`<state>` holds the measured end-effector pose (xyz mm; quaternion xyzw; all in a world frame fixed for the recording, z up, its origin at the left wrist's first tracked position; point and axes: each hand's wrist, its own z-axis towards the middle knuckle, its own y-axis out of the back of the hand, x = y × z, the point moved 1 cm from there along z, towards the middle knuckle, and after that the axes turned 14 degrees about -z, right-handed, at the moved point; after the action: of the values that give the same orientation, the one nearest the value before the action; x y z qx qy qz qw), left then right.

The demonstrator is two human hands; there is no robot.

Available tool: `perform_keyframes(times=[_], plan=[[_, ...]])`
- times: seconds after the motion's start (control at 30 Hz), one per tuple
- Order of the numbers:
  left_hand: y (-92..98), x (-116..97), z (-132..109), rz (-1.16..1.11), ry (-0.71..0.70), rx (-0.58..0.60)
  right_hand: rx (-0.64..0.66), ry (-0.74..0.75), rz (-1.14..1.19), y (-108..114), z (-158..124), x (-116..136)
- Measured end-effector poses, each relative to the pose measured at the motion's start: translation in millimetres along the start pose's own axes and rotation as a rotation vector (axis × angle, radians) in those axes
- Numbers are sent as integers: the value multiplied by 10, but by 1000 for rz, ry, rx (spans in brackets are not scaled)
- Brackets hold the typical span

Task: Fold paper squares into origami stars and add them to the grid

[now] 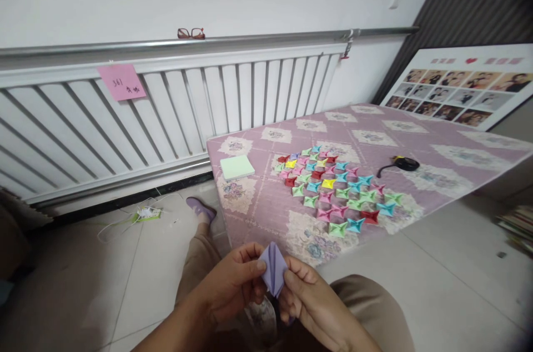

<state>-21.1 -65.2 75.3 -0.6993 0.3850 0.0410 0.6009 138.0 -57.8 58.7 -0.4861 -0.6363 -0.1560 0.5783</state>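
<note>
A small folded purple paper point(280, 273), diamond-shaped with a crease opening down its middle, is held upright between both hands above my lap. My left hand point(239, 277) pinches its left corner with thumb and fingers. On the opposite corner, my right hand point(303, 288) grips with the thumb in front and the fingers behind. Beyond them on the table, many folded paper pieces point(327, 196) in green, pink, blue, red and yellow lie in rough rows. A stack of pale green paper sheets point(237, 167) rests near the table's left edge.
The table point(258, 207) has a purple floral cloth. A coiled black cable point(406, 164) lies on its right part. Behind stands a white radiator point(175, 113) with a pink note point(121, 83); glasses point(191, 34) sit on the pipe. A power strip point(146, 214) is on the floor.
</note>
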Motion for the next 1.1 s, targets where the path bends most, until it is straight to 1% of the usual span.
perform_keyframes(times=[0.07, 0.17, 0.27, 0.33, 0.4, 0.5, 0.53, 0.6, 0.7, 0.8, 0.87, 0.97, 1.1], plan=[[-21, -6, 5, 57, -39, -16, -28, -20, -32, 0, 2, 8], [-64, -30, -2, 253, -121, -40, -57, -17, -154, 9, 7, 39], [-105, -54, -18, 457, -179, -66, -99, 66, -345, 38, 12, 93], [-113, -52, -24, 544, -217, -83, -135, 147, -492, 59, 18, 131], [-95, -28, -25, 627, -272, -116, -186, 219, -618, 73, 25, 160], [-28, 42, -15, 730, -380, -176, -275, 280, -724, 84, 34, 169], [-2, 70, -8, 738, -412, -191, -298, 289, -749, 87, 35, 161], [42, 124, 14, 677, -442, -195, -327, 311, -803, 98, 32, 133], [69, 184, 54, 504, -390, -109, -358, 370, -893, 125, 22, 74], [75, 212, 76, 438, -334, -18, -387, 454, -962, 141, 16, 27], [86, 217, 73, 448, -331, -5, -388, 481, -979, 133, 12, 22], [107, 214, 51, 525, -364, -20, -349, 487, -950, 95, -1, 64], [126, 214, 30, 693, -382, -103, -318, 471, -814, 48, -21, 151]])
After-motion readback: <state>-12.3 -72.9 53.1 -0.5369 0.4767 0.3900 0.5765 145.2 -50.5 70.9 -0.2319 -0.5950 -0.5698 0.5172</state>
